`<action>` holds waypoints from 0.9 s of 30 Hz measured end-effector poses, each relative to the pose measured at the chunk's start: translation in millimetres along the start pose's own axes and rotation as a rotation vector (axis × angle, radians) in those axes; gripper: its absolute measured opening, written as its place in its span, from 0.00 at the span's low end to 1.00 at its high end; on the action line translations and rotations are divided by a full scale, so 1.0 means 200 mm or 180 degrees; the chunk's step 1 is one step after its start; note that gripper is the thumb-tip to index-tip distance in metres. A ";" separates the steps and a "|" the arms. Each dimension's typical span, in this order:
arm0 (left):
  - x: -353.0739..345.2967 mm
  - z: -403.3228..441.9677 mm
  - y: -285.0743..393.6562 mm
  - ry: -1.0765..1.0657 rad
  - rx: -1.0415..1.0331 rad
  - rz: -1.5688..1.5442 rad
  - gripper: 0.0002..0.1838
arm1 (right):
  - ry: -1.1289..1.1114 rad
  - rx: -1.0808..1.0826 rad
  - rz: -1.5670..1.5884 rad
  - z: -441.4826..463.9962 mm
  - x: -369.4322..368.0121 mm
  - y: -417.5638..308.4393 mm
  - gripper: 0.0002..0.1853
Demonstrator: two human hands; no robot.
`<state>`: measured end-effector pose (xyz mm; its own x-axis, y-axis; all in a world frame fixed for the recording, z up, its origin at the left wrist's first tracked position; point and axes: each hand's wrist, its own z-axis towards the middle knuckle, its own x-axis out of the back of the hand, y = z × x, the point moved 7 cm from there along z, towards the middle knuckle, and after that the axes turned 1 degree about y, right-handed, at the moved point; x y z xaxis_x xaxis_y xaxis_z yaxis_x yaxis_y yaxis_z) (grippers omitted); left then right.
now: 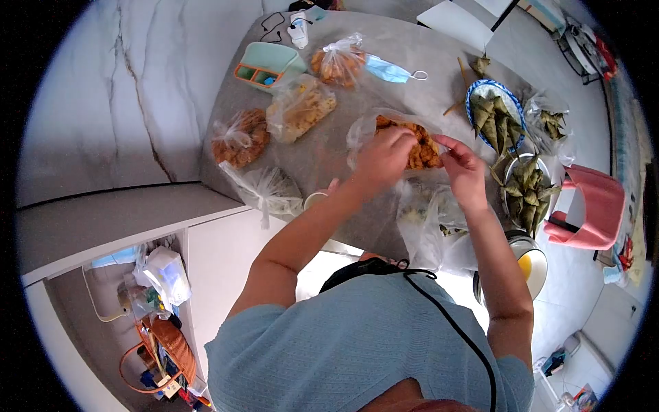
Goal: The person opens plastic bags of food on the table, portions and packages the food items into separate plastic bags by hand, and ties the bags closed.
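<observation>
In the middle of the table, a clear plastic bag [358,132] stands spread apart at its mouth, with brown fried food [424,152] inside. My left hand [390,156] is over the bag's left side, its fingers curled together above the food; what they grip is partly hidden. At the right rim, my right hand [461,168] pinches the bag's edge between thumb and fingers. Below, nearer my body, lies another clear bag [429,220] with pale contents I cannot make out. A cup [316,200] sits by my left forearm.
Tied bags of brown food [240,137], a bag of yellowish pieces [302,106], a green organizer [273,62] and a blue mask [386,69] are at the left and back. To the right are leaf-wrapped dumplings [528,192], a blue-rimmed basket [495,84] and a pink chair [594,206].
</observation>
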<state>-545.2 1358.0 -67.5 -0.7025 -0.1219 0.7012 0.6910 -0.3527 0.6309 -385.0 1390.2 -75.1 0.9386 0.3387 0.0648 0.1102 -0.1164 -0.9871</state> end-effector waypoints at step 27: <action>-0.16 -0.21 -0.38 -0.1677 0.0412 -0.0429 0.15 | 0.0082 0.0734 -0.1834 -0.21 0.01 0.05 0.24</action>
<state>-582.7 1350.2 -151.1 -0.6289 0.4083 0.6617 0.6396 -0.2123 0.7388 -367.5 1350.6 -77.7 0.7573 0.2641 0.5973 0.5307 0.2842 -0.7985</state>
